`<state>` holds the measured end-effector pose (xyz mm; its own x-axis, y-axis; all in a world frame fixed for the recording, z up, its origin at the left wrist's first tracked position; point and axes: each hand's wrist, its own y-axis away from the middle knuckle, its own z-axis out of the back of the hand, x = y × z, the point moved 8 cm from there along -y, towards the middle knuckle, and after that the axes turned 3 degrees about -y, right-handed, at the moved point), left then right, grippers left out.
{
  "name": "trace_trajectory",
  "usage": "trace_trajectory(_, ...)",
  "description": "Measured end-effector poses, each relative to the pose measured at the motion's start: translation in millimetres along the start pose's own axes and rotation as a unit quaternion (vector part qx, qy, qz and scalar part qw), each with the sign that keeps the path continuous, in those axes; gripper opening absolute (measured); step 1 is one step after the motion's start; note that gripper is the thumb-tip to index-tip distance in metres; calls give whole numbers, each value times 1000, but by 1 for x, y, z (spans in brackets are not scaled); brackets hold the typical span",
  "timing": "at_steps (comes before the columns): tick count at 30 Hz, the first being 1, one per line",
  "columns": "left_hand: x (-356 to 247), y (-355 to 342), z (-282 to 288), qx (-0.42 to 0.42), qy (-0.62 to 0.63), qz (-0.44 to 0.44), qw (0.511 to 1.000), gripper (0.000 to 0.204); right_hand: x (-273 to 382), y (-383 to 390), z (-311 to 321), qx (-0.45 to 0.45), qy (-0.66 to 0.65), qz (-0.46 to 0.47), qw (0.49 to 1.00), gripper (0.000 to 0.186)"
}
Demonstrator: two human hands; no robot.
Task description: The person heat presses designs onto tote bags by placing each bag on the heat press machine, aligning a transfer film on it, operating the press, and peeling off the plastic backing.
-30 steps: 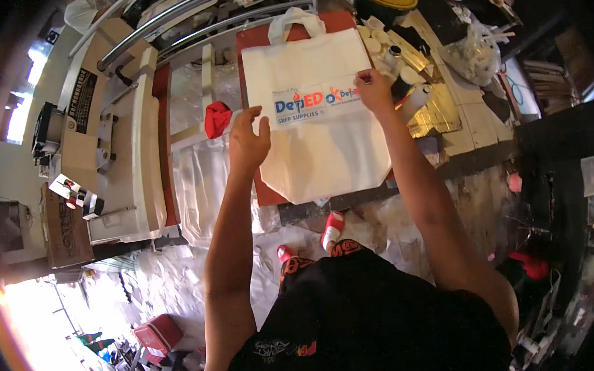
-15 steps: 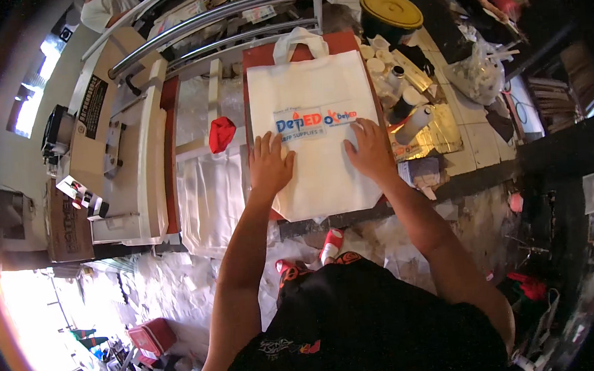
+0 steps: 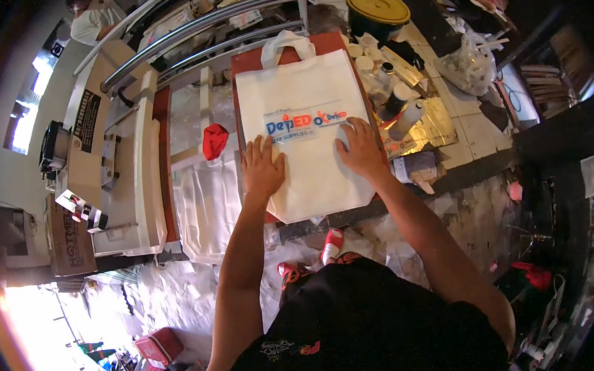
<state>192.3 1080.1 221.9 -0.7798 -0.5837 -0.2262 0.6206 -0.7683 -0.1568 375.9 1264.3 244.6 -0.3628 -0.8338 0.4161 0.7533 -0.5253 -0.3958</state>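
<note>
Printed white bag (image 3: 310, 174) lies flat at the centre of the frame on a red board (image 3: 329, 43), handle (image 3: 288, 36) toward the top. Left hand (image 3: 263, 172) rests at its left edge, right hand (image 3: 363, 153) near its right; fingers of both extended, slightly apart, clamped on nothing. Risks, as judged: uneven pressure could skew or crease the bag; should the print (image 3: 294, 123) be wet, which cannot be told, fingers could smear it. A rightward sweep could topple the silver bottle (image 3: 412, 114), right of centre.
</note>
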Motion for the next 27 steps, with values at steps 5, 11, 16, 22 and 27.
trace_trajectory(5,-5,0,5,-1,1,-2,1000,60,-2,1,0,-1,10,-5,1000,49)
trace_trajectory(11,-2,-1,8,-3,27,3,1000,59,1,1,2,-10,11,6,1000,48)
trace_trajectory(16,21,3,35,-95,114,19,989,57,5,-2,4,-40,-15,9,999,46)
trace_trajectory(22,87,52,127,-208,105,52,971,45,1,-1,13,-58,11,15,998,44)
trace_trajectory(27,190,141,230,-310,9,137,941,34,29,-11,12,-20,6,16,1000,46)
